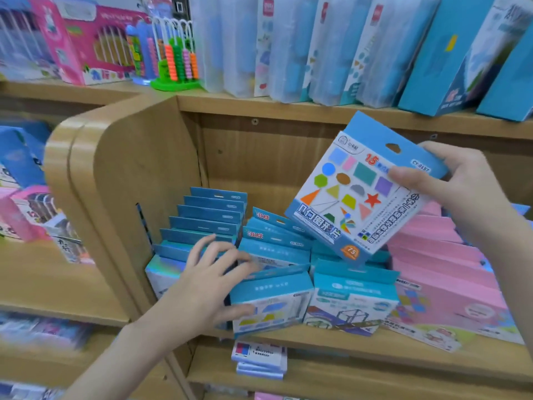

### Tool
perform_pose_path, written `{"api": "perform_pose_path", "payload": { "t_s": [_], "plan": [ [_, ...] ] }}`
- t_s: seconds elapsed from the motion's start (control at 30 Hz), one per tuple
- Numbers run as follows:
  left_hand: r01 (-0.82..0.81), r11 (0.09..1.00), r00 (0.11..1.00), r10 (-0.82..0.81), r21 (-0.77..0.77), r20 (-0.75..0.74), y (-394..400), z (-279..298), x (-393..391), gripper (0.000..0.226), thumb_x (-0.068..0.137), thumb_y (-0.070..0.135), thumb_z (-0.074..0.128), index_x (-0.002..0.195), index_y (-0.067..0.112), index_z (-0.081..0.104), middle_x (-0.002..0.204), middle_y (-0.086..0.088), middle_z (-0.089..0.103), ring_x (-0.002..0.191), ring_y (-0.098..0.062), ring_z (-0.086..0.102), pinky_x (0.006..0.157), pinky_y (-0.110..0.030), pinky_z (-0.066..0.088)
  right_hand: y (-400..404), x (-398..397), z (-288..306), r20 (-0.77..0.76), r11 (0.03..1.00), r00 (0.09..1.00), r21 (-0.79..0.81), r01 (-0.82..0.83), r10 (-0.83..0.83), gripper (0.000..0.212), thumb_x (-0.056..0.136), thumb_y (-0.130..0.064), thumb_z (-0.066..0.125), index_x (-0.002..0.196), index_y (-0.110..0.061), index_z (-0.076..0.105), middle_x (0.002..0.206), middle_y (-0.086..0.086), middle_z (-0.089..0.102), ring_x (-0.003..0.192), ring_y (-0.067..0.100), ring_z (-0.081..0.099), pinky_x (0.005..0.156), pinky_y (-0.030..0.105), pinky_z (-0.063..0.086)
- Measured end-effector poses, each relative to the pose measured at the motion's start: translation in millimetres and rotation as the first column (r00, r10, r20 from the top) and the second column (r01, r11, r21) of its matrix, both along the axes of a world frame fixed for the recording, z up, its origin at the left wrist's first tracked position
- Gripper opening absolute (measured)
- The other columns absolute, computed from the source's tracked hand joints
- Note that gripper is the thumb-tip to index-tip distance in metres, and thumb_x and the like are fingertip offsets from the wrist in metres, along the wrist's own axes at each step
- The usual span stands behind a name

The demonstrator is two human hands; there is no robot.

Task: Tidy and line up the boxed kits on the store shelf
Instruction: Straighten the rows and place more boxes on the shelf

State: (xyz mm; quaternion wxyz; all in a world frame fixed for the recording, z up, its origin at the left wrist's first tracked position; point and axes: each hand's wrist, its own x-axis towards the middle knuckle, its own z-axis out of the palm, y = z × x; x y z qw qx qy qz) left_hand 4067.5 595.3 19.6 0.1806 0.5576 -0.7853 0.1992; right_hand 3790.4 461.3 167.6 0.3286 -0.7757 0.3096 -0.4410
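Here my right hand (461, 189) grips a blue shapes box (364, 189), tilted, above the blue boxes on the wooden shelf (331, 340). My left hand (207, 284) rests loose, fingers spread, on the front box (271, 298) of the middle row.

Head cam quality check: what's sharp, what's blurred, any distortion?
Head view: the held shapes kit in the right hand is sharp; the left hand is slightly smeared; the left-edge pink boxes are blurred; wide-angle bends the shelf board; lighting even.
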Motion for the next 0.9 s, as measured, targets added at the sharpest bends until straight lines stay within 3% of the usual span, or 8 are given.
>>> {"api": "perform_pose_path", "payload": {
  "t_s": [0.13,0.3,0.4,0.53,0.7,0.8,0.9],
  "plan": [
    [0.051,0.999,0.999,-0.051,-0.016,0.003,8.6,-12.3,3.3,0.045,0.082,0.063,0.043,0.114,0.032,0.049,0.107,0.009,0.055,0.102,-0.015,0.046,0.104,-0.038,0.022,-7.6,17.6,-9.4,-0.006,0.994,0.998,-0.097,0.054,-0.055,0.018,0.069,-0.037,0.074,0.075,-0.026,0.061,0.069,-0.016,0.068,0.057,-0.002,0.058,0.050,0.008,0.040],
    [0.047,0.999,0.999,-0.047,-0.007,-0.018,11.0,-11.4,5.2,0.042,0.086,0.064,0.038,0.114,0.035,0.050,0.108,0.008,0.055,0.106,-0.017,0.044,0.106,-0.041,0.020,-22.9,44.8,-14.6,-0.009,0.955,0.990,-0.263,0.136,-0.144,0.026,0.076,-0.036,0.068,0.089,-0.014,0.062,0.075,-0.007,0.063,0.063,0.000,0.050,0.058,0.013,0.038],
    [0.018,1.000,1.000,-0.018,0.018,-0.018,9.0,-7.5,5.5,0.041,0.087,0.064,0.037,0.113,0.035,0.049,0.097,0.009,0.059,0.100,-0.016,0.044,0.105,-0.040,0.020,-35.5,71.2,-18.3,-0.095,0.916,0.982,-0.386,0.112,-0.160,0.030,0.077,-0.037,0.062,0.095,-0.013,0.063,0.082,-0.004,0.063,0.072,0.004,0.052,0.065,0.013,0.037],
    [-0.043,0.997,0.999,0.042,0.061,0.008,3.5,-2.0,3.7,0.041,0.083,0.061,0.041,0.112,0.034,0.051,0.089,0.011,0.056,0.095,-0.014,0.043,0.101,-0.041,0.025,-62.1,103.2,-32.8,-0.297,0.901,0.934,-0.431,0.054,-0.198,0.040,0.076,-0.045,0.060,0.101,-0.013,0.063,0.095,0.005,0.068,0.084,0.019,0.060,0.073,0.032,0.043],
    [-0.090,0.991,0.996,0.091,0.103,-0.010,1.3,-0.4,1.9,0.041,0.083,0.058,0.041,0.115,0.033,0.049,0.093,0.012,0.059,0.099,-0.015,0.044,0.100,-0.043,0.027,-88.8,133.3,-55.7,-0.597,0.973,0.797,-0.222,-0.054,-0.092,0.023,0.081,-0.039,0.066,0.094,-0.021,0.058,0.090,0.001,0.063,0.084,0.020,0.058,0.070,0.033,0.046],
    [-0.095,0.991,0.995,0.098,0.095,-0.034,0.5,-0.3,2.2,0.040,0.082,0.057,0.044,0.113,0.032,0.049,0.092,0.012,0.060,0.098,-0.016,0.045,0.100,-0.044,0.028,-101.2,142.3,-66.3,-0.672,0.994,0.740,-0.067,-0.088,0.021,0.024,0.080,-0.036,0.069,0.094,-0.019,0.060,0.090,0.001,0.062,0.083,0.018,0.058,0.067,0.028,0.041],
    [-0.101,0.989,0.991,0.109,0.111,-0.076,-1.4,0.2,1.0,0.038,0.079,0.053,0.048,0.109,0.030,0.050,0.097,0.011,0.059,0.101,-0.016,0.046,0.103,-0.042,0.025,-109.7,145.8,-83.2,-0.751,0.991,0.659,-0.062,-0.121,0.034,0.026,0.078,-0.035,0.071,0.094,-0.019,0.059,0.088,0.001,0.059,0.082,0.017,0.052,0.061,0.027,0.037]
  ]
}}
